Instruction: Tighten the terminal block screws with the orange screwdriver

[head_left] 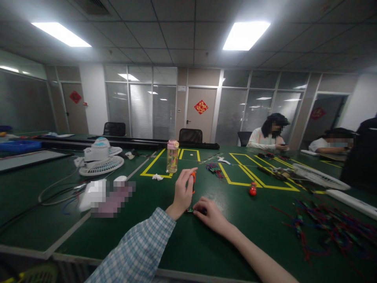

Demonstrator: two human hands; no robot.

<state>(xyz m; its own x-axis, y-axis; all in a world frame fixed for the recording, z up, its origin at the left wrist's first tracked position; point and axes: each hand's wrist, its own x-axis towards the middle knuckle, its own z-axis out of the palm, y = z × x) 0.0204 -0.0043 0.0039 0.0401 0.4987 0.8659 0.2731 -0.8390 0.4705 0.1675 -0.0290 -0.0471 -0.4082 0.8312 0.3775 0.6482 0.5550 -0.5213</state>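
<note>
My left hand [184, 191], in a checked sleeve, is closed round the orange handle of a screwdriver [193, 181]. The tool stands upright, its thin dark shaft pointing down at a small green circuit board [190, 211] on the green table. Beside the shaft, my right hand [209, 214] has its fingers pressed together at the board's right edge. Whether the tip touches the board is too small to tell.
Beyond my left hand stands a bottle [172, 156]. A white fan [101, 161] lies at left. To the right are a red object [253, 188], wired boards [332, 224] and a power strip [353, 202]. Several people are at the far right.
</note>
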